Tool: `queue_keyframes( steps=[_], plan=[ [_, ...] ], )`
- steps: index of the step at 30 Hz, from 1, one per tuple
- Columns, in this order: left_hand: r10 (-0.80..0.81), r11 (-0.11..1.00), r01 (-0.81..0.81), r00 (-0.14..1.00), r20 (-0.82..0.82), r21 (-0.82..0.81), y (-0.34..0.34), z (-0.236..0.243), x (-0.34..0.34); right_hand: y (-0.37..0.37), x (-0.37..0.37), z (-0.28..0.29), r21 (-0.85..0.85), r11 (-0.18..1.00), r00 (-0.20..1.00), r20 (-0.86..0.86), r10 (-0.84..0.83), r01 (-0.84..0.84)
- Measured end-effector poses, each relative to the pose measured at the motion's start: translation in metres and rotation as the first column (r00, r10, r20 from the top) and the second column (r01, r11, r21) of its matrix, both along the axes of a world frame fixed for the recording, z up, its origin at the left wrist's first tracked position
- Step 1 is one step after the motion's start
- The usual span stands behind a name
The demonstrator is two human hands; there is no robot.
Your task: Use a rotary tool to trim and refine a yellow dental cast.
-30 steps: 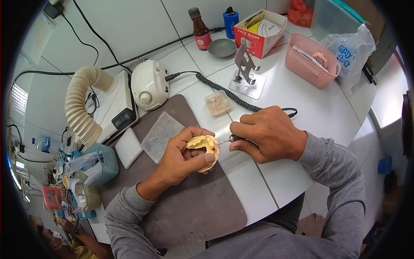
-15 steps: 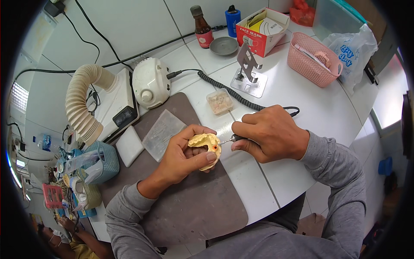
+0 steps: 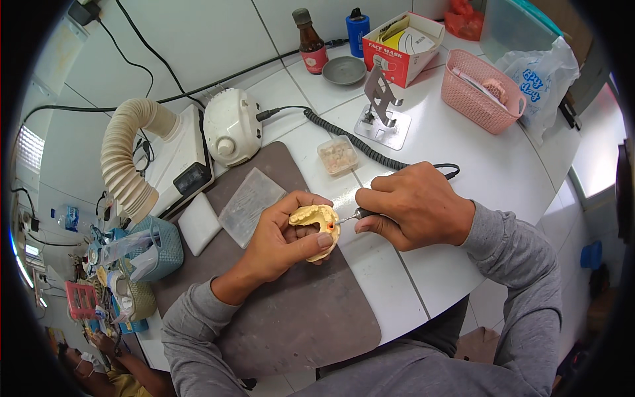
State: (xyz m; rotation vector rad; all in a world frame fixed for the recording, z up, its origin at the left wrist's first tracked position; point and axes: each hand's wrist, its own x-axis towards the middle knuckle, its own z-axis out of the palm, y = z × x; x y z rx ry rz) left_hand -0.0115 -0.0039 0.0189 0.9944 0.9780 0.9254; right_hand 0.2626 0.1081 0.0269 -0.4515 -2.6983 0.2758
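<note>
My left hand (image 3: 281, 241) grips a yellowish dental cast (image 3: 316, 215) shaped like a tooth arch, with the thumb on its near right side. A small orange-red spot shows on the cast beside the thumb. In my right hand (image 3: 417, 206) is a slim rotary handpiece (image 3: 362, 213), its metal tip at the cast's right edge near that spot. Most of the handpiece is covered by my fingers. Its coiled black cord (image 3: 357, 142) runs back to a white control unit (image 3: 231, 127) with a round knob.
Beneath my left arm lies a brown mat (image 3: 291, 317). Beyond my hands are a small clear box (image 3: 338, 156) of tooth-coloured pieces and a metal stand (image 3: 383, 122). A ribbed hose (image 3: 126, 155) and baskets (image 3: 159, 255) occupy the left; a pink basket (image 3: 479, 92) stands far right.
</note>
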Motion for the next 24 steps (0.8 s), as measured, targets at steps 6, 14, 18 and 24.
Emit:
queue_keyframes(
  steps=[6, 14, 18, 24],
  plan=[
    [0.001, 1.000, -0.001, 1.000, -0.004, 0.007, 0.0003, -0.0012, 0.0002, -0.0007, -0.0001, 0.0000, 0.003, 1.000, 1.000, 0.008, -0.001, 0.001],
    [0.002, 1.000, -0.002, 1.000, -0.002, -0.009, 0.0005, 0.0010, 0.0010, 0.0008, 0.0007, 0.0006, 0.003, 1.000, 1.000, -0.022, 0.002, -0.001],
    [0.016, 1.000, -0.016, 1.000, -0.001, 0.005, 0.0002, 0.0001, 0.0023, 0.0013, 0.0003, 0.0007, 0.001, 1.000, 0.999, -0.039, -0.028, 0.028],
    [0.020, 0.999, -0.021, 1.000, 0.017, 0.033, 0.0011, -0.0026, 0.0028, 0.0016, 0.0009, 0.0011, -0.012, 0.999, 0.998, -0.048, -0.040, 0.040]
  ],
)
